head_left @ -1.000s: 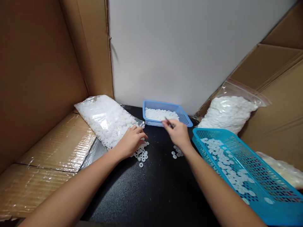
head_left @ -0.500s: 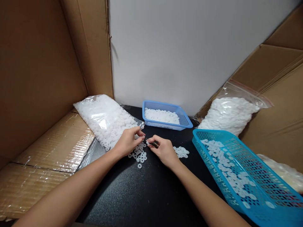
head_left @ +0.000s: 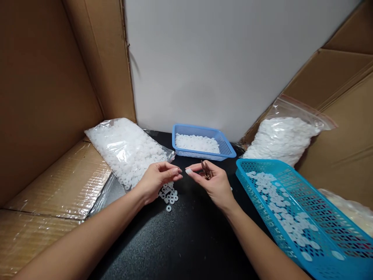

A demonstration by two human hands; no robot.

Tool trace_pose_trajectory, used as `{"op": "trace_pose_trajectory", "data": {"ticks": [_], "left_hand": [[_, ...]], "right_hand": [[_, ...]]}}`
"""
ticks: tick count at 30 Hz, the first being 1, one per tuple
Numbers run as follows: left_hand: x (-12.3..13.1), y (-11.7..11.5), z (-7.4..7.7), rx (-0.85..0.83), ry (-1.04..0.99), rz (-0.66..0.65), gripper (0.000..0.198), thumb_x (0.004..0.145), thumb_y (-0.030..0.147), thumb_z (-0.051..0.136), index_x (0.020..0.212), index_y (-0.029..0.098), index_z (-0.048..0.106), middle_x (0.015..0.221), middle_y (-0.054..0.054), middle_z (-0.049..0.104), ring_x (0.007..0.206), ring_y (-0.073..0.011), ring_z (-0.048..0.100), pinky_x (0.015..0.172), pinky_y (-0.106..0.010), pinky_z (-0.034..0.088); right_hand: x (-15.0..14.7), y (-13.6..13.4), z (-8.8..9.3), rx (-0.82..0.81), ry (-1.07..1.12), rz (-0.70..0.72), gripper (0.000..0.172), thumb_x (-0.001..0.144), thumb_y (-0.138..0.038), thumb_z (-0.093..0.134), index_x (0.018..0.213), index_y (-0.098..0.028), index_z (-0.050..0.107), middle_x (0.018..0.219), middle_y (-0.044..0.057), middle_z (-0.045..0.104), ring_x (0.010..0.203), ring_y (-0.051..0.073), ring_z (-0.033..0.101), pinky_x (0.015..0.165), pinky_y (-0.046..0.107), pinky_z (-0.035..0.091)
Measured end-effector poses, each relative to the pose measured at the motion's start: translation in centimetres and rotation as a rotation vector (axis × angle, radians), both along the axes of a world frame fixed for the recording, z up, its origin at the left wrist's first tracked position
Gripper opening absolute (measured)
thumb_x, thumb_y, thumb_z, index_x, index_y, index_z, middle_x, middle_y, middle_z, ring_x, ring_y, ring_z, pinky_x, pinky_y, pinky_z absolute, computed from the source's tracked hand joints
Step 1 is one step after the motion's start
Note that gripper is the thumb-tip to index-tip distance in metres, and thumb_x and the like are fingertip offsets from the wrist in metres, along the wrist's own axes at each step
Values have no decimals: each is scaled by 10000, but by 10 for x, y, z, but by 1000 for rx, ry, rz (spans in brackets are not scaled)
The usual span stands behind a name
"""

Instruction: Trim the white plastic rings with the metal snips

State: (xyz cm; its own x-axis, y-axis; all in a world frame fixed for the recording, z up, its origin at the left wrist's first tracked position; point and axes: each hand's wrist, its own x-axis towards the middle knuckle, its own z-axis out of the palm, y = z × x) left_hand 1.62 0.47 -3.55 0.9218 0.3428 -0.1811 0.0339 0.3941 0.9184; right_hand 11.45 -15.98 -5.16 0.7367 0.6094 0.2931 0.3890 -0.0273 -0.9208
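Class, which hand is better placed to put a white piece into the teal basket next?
Probably the right hand: it pinches a white piece and is nearer the teal basket. The left hand is farther, beside the loose white rings.

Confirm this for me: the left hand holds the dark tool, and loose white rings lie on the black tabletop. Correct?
Wrong hand: the head view shows the right hand holding the dark tool. Loose white rings do lie on the black tabletop.
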Motion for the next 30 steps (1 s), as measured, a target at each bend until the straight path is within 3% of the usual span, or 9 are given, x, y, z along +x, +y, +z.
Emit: {"op": "trace_pose_trajectory", "data": {"ticks": [6, 11, 14, 17, 20, 23, 30], "left_hand": [[-10, -23, 7, -178, 85, -99, 470, 532, 385, 1003, 685, 138, 634, 688, -47, 734, 652, -140, 692, 647, -242, 531], [-12, -30, 10, -304, 93, -91, 407, 588, 308, 994, 810, 131, 702, 792, -51, 771, 735, -134, 708, 738, -237, 543], [-13, -34, 12, -340, 56, -93, 389, 612, 276, 986, 866, 130, 731, 806, -47, 781, 758, -137, 725, 768, -230, 543], [-15, -37, 15, -378, -23, -143, 423, 653, 283, 970, 980, 141, 742, 847, -69, 807, 800, -157, 752, 793, -235, 549], [-16, -38, 16, -419, -87, -201, 430, 699, 260, 947, 1059, 161, 732, 826, -67, 819, 811, -168, 772, 814, -246, 560], [-18, -38, 15, -461, -88, -215, 439, 696, 245, 948, 1069, 173, 728, 763, -39, 810, 762, -158, 775, 781, -232, 563], [-19, -37, 14, -503, -79, -258, 454, 688, 267, 952, 1078, 177, 739, 805, -52, 821, 778, -158, 776, 790, -227, 566]], "right_hand": [[-12, -12, 13, 64, 108, 124, 300, 827, -500, 790, 835, -209, 717, 905, 69, 792, 722, 203, 732, 636, 324, 597], [-16, -15, 9, 71, 74, 137, 296, 759, -398, 881, 915, -233, 691, 902, 41, 759, 723, 188, 728, 611, 283, 580], [-21, -16, 10, 117, 3, 107, 199, 829, -287, 813, 936, -242, 651, 1002, 43, 712, 777, 169, 720, 656, 272, 589], [-27, -16, 15, 166, -11, 110, 159, 835, -233, 779, 923, -245, 647, 1064, 53, 654, 810, 162, 692, 657, 267, 595], [-33, -17, 20, 187, 23, 138, 170, 822, -226, 795, 920, -250, 659, 1103, 48, 620, 722, 125, 656, 583, 240, 569], [-35, -18, 20, 189, 2, 137, 177, 822, -209, 798, 936, -260, 673, 1122, 45, 607, 690, 110, 632, 530, 224, 535], [-37, -19, 19, 212, 5, 156, 176, 824, -187, 790, 935, -271, 682, 1130, 43, 614, 760, 138, 661, 594, 254, 573]]}}
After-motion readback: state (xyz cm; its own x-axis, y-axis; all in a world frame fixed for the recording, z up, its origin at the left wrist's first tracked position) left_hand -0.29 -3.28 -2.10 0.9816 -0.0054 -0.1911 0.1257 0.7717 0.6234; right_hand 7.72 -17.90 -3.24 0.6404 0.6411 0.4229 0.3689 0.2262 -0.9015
